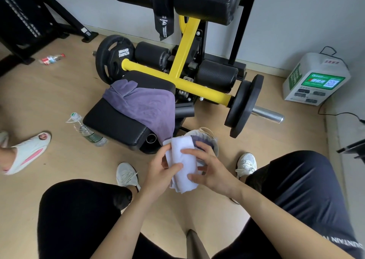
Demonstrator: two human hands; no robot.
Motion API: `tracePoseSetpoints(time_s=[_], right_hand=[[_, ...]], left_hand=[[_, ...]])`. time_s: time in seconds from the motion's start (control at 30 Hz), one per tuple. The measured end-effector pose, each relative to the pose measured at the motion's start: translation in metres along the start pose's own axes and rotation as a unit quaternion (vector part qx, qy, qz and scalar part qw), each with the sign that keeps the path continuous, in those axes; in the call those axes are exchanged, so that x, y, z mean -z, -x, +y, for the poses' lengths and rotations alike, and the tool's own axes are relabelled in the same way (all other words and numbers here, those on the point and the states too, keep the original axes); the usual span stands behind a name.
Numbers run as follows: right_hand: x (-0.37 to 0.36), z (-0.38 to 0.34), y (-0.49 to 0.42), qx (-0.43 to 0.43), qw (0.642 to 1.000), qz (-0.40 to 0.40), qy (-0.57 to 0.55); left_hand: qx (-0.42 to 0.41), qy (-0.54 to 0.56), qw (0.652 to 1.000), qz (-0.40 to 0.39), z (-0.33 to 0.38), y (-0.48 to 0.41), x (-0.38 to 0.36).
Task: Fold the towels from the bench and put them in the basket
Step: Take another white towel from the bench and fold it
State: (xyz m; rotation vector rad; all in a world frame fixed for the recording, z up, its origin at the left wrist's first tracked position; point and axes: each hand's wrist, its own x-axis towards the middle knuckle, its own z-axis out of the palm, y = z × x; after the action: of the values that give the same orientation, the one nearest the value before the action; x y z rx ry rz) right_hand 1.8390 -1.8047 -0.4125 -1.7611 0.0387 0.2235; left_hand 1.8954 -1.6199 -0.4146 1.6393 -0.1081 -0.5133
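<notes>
**Bench** (118, 118), the largest item, lies beyond and left of the basket (216, 145). An unfolded purple towel (146, 104) drapes across it, its lower corner hanging just beside the basket's rim. The basket stands on the floor, holds a purple fold, and is partly hidden by your hands. The white towel (183, 160), folded into a narrow pad, is over the basket's near-left edge, long axis running from you toward it. Your left hand (158, 172) clamps the pad's left edge, thumb on top. Your right hand (209, 168), nearer the basket, pinches the right edge. The likely next move is forward and right.
</notes>
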Motion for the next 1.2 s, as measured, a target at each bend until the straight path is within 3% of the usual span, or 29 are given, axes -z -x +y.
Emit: tracePoseSetpoints(time_s=[0.13, 0.4, 0.5, 0.67, 0.77, 0.9, 1.03, 1.1, 1.2], right_hand=[[0.002, -0.006, 0.003, -0.063, 0.986, -0.053, -0.143], [0.004, 0.009, 0.001, -0.103, 0.99, -0.069, -0.071], [0.0, 0.02, -0.002, -0.123, 0.986, -0.081, -0.074], [-0.004, 0.059, -0.01, -0.237, 0.955, -0.137, -0.112], [0.004, 0.082, -0.028, -0.268, 0.939, -0.201, -0.072], [0.022, 0.109, -0.068, -0.272, 0.939, -0.209, 0.001], [0.042, 0.142, -0.107, -0.255, 0.941, -0.208, 0.084], [0.051, 0.157, -0.126, -0.257, 0.936, -0.218, 0.1], [0.054, 0.177, -0.151, -0.244, 0.93, -0.237, 0.14]], left_hand=[[0.002, 0.041, 0.999, -0.013, 0.0, 0.003, -0.003], [0.017, 0.01, 0.997, -0.076, -0.018, 0.001, -0.003], [0.067, 0.051, 0.994, -0.07, -0.03, -0.002, -0.003], [0.209, 0.08, 0.974, -0.038, -0.064, -0.012, -0.012], [0.283, 0.08, 0.954, -0.053, -0.087, -0.023, -0.016], [0.297, 0.038, 0.953, -0.057, -0.107, -0.064, -0.013], [0.303, 0.009, 0.952, 0.04, -0.141, -0.1, -0.002], [0.306, -0.064, 0.946, 0.086, -0.164, -0.11, 0.006], [0.322, -0.125, 0.934, 0.087, -0.193, -0.126, 0.008]])
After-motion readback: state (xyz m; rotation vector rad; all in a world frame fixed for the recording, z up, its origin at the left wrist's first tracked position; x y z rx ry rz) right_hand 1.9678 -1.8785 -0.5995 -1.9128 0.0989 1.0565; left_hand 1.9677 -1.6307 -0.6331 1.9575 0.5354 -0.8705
